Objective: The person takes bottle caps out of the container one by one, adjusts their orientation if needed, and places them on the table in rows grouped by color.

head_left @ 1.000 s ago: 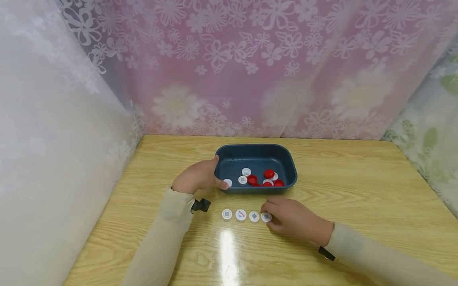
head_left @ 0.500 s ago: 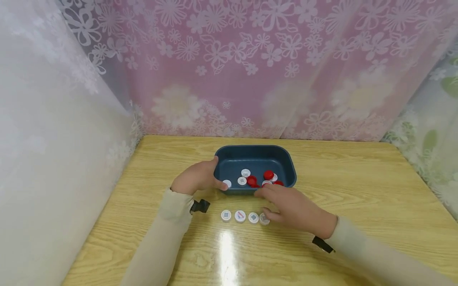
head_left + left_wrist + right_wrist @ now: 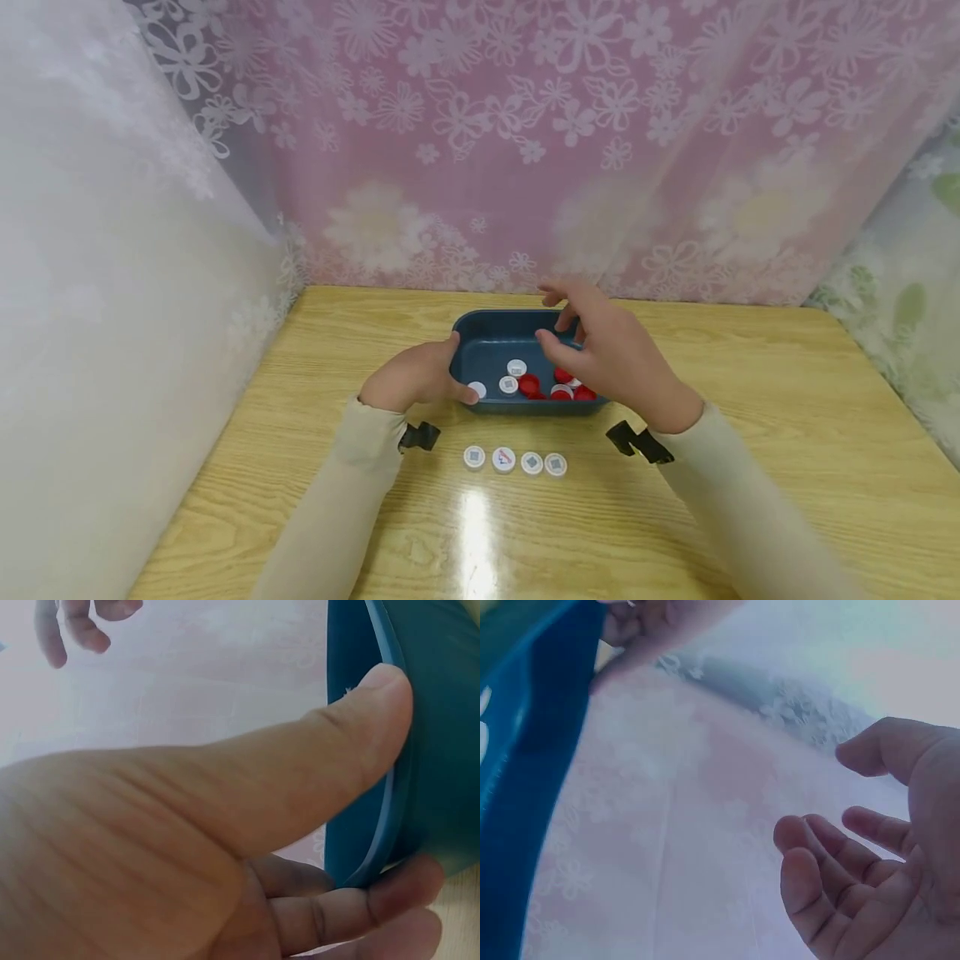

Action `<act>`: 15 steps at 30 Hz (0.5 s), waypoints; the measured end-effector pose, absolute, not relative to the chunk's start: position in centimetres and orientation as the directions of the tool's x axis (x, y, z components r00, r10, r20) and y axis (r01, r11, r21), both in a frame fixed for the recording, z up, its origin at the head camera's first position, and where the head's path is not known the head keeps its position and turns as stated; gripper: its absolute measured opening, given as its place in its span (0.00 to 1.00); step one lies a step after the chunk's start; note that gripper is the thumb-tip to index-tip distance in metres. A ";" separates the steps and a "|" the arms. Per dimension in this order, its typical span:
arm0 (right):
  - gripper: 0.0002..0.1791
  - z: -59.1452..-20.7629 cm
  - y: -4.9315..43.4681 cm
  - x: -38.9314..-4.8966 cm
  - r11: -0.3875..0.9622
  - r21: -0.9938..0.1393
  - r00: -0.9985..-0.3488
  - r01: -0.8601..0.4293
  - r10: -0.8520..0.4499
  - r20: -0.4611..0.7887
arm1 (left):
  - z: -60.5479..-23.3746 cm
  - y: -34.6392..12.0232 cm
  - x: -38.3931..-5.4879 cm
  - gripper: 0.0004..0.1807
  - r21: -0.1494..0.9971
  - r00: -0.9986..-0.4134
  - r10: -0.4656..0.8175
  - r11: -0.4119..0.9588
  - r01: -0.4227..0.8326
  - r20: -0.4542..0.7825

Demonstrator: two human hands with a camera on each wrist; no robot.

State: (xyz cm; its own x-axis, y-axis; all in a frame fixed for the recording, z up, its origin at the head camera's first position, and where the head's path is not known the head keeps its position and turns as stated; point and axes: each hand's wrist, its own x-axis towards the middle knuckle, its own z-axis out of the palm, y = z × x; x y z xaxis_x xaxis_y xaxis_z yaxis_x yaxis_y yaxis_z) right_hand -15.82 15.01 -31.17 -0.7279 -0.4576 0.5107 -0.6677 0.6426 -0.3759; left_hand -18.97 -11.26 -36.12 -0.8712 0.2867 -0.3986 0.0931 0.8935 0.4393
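2 hands (image 3: 418, 373) (image 3: 615, 354) at blue tub (image 3: 501, 326)

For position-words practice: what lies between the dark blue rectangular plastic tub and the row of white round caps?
The head view shows just bare wooden tabletop between tub and row.
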 end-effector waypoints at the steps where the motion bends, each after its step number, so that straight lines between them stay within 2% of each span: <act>1: 0.29 -31.1 15.0 -16.0 0.643 -0.381 -0.730 -0.665 -0.449 0.516 | -36.1 -11.3 -19.0 0.62 0.439 -0.872 0.285 0.894 0.092 -0.398; 8: 0.25 -32.4 15.2 -16.7 0.646 -0.355 -0.705 -0.676 -0.428 0.565 | -35.9 -11.1 -18.9 0.61 0.442 -0.867 0.286 0.893 0.088 -0.407; 15: 0.29 -33.4 15.4 -17.2 0.719 -0.318 -0.760 -0.618 -0.445 0.474 | -36.0 -11.3 -18.9 0.61 0.439 -0.870 0.279 0.895 0.081 -0.407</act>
